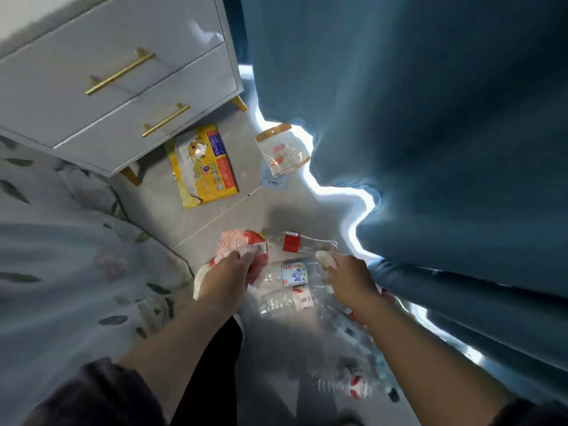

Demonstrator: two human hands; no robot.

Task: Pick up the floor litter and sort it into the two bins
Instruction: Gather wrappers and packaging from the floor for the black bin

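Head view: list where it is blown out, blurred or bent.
Head view: daylight under the curtain hem burns out to glare; the bottles at bottom right smear with blur; the drawer unit leans and bows from the wide lens; the yellow packet is sharp; the left hand gripping a red wrapper and the right hand pinching a white scrap lie in shade.

Grey tile floor (215, 216) — blue curtain (430, 118)

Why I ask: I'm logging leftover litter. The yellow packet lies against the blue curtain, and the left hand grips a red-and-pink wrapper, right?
No. The head view shows the yellow packet by the white drawer cabinet, apart from the blue curtain. The left hand does grip the red-and-pink wrapper.
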